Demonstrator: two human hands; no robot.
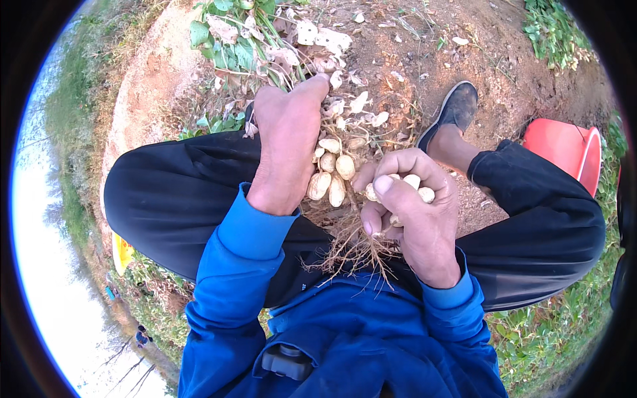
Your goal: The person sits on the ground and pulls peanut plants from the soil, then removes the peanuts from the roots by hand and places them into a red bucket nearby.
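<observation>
My left hand is closed around the stems of an uprooted peanut plant. Its green and withered leaves spread out beyond my fist. Pale peanut pods hang in a cluster beside my left wrist, and thin brown roots trail towards my lap. In my right hand several peanut pods are gathered between thumb and curled fingers, right by the roots. My palm hides part of these pods, so I cannot tell whether all are detached from the plant.
A red plastic bucket lies tilted beyond my right knee. My shoe rests on reddish bare soil. More leafy plants lie at the upper right. Something yellow shows behind my left knee, and a distant person is at the lower left.
</observation>
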